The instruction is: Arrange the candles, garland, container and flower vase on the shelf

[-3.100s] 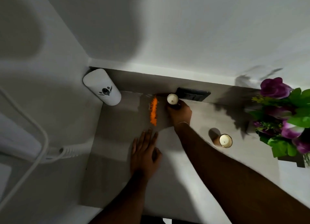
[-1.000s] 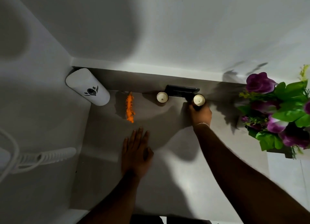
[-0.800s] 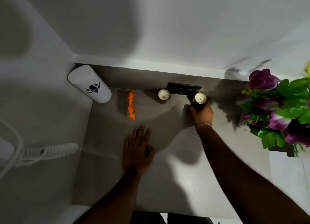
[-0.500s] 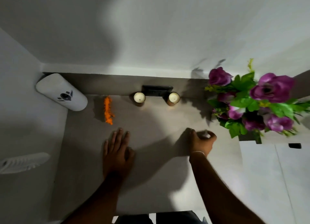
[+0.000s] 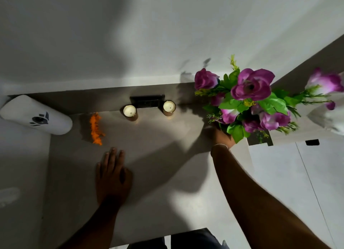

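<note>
Grey stone makes up the shelf (image 5: 167,174), the largest thing here, running from the left wall to a step down at its right edge. Next in size is the flower vase (image 5: 247,103), a bunch of purple blooms and green leaves at the shelf's right end; the vessel itself is hidden under the foliage. The white container (image 5: 35,116) stands in the back left corner. Both hands come next: the left hand (image 5: 113,172) lies flat and spread on the shelf, holding nothing, while the right hand (image 5: 221,137) reaches under the leaves at the base of the flowers. Whether its fingers have closed on the vase I cannot tell. The orange garland (image 5: 95,127) lies just right of the container. Smallest are the 2 candles (image 5: 130,111), set at the back either side of a dark socket plate (image 5: 148,101).

Judging by this, the candles are placed and the vase is the step in hand. The next move calls for a firm hold low on the vase, keeping it upright, since the blooms are top-heavy.

Open room lies across the middle and front of the shelf. The right edge is close beside the vase, and the nearer candle stands just left of the leaves.
</note>
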`<state>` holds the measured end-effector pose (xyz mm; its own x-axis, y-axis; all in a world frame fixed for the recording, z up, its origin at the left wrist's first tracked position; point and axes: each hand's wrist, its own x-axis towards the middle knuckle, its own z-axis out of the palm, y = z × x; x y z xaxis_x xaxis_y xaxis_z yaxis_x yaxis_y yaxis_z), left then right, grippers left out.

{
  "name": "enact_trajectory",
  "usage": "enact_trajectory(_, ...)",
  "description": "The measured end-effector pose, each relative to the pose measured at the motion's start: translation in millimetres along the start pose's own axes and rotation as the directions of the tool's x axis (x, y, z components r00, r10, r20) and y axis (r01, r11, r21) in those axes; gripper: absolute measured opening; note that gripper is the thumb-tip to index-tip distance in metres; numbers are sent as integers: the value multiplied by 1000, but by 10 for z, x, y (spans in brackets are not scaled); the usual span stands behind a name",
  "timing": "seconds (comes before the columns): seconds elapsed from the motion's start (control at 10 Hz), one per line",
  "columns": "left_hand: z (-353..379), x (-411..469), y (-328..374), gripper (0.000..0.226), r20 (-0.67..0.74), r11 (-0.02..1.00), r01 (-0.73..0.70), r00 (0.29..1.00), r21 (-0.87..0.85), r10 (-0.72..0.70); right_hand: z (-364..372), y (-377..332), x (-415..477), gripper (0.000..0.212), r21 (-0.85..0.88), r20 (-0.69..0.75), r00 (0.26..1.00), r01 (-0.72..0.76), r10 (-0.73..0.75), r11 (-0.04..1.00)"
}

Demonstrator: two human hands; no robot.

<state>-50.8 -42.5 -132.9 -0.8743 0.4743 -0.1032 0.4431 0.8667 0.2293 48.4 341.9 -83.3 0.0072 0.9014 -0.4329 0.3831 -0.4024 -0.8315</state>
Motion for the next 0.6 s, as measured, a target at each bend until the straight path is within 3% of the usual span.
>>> enact_trajectory(0.2, 80, -50, -162, 71, -12, 1000, -6, 1000, 1, 6, 23, 15, 85, 25, -151, -12, 998, -68, 67, 986)
enact_trajectory(0.3, 184, -97, -231, 72, 5, 1000, 4, 1000, 2, -4, 46, 71, 47, 21, -124, -32, 999, -18, 14, 992)
enact_trajectory(0.4, 111, -120, -199, 72, -2, 1000, -2, 1000, -6, 2, 20, 67, 32, 48, -118, -53, 999, 1, -7, 993)
enact_trajectory(0.5, 0, -124, -151, 71, 1, 1000, -3, 1000, -8, 3, 6, 179, -90, 63, -342, -97, 993, 35, -72, 939)
enact_trajectory(0.6, -29, -143, -69, 69, -1, 1000, -15, 1000, -5, 15, 98, 315, -649, 80, -573, -3, 993, 98, -121, 814)
